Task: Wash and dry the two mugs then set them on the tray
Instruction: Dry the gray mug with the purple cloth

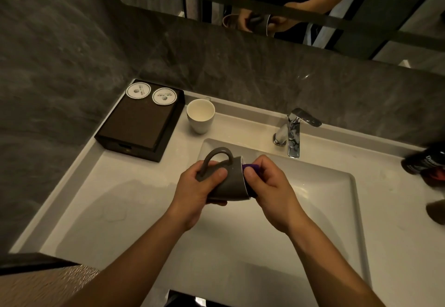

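My left hand [196, 190] grips a grey mug [228, 181] on its side over the sink basin [337, 210], handle up and mouth facing right. My right hand [268, 186] pinches a purple cloth [250, 168] that is pushed into the mug's mouth. A white mug [200, 115] stands upright on the counter behind the basin, next to a dark brown tray [137, 126]. Two round white coasters [151, 93] lie at the tray's far end.
A chrome tap [295, 131] stands at the back of the basin, its spout toward the sink. Dark bottles [426, 162] lie at the right edge of the counter. A mirror above shows my hands reflected. The pale counter [96, 210] stretches left of the basin.
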